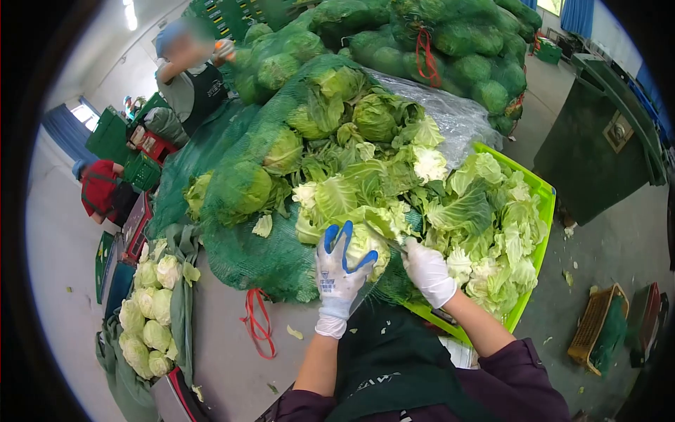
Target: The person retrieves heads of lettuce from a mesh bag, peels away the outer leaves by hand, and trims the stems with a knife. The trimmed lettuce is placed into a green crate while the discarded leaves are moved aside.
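Observation:
My left hand (339,273), in a white and blue glove, presses spread fingers against a pale green cabbage (365,247) and steadies it. My right hand (429,272), white-gloved, is closed around a knife (384,234), its handle mostly hidden by the fingers. The blade lies against the leaves at the cabbage's upper right. Loose outer leaves (365,177) and more cabbages (374,118) spill from an open green net sack (260,253) just beyond my hands. Beside my right hand, a lime-green crate (536,243) is heaped with trimmed leaves (485,225).
Full net sacks (457,49) are piled at the back. Trimmed cabbages (151,309) sit stacked at lower left, near a red strap (258,323). A dark green bin (598,133) and a yellow basket (596,327) stand right. One co-worker (186,84) works at left, another (102,186) farther off.

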`<move>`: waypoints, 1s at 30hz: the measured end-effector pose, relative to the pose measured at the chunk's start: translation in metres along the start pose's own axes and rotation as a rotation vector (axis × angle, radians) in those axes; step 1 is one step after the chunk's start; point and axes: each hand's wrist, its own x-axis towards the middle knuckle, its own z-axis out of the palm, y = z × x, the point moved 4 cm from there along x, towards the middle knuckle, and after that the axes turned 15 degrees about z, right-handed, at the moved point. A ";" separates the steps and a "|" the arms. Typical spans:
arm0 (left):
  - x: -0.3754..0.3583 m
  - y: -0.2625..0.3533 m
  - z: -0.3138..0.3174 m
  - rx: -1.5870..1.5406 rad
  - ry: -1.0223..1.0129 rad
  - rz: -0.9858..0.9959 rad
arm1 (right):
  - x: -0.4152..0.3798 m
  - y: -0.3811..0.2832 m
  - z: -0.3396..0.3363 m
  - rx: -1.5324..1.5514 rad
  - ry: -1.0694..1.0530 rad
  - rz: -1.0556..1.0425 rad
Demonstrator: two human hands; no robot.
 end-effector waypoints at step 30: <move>0.011 -0.013 -0.017 0.196 -0.179 0.125 | 0.024 0.000 0.044 0.374 -0.076 0.169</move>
